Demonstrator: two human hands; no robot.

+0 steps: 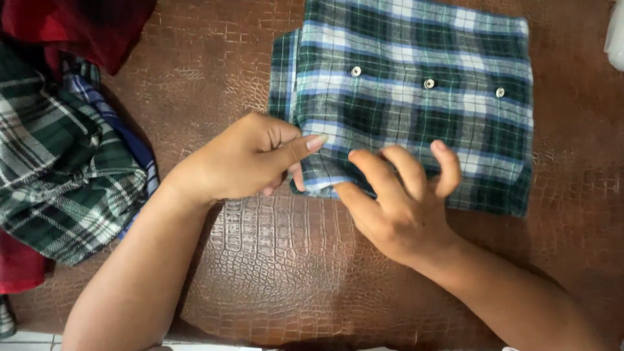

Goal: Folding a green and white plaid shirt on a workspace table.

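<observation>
A folded green, blue and white plaid shirt (416,84) with three white buttons lies on the brown crocodile-pattern surface (273,260). My left hand (240,159) pinches the shirt's near left corner between thumb and fingers. My right hand (396,195) rests with curled fingers on the shirt's near edge, gripping the fabric beside the left hand.
A heap of clothes lies at the left: a green and white plaid garment (58,169), a blue striped piece (110,117) and red cloth (78,23) above. A white object (615,32) shows at the top right edge.
</observation>
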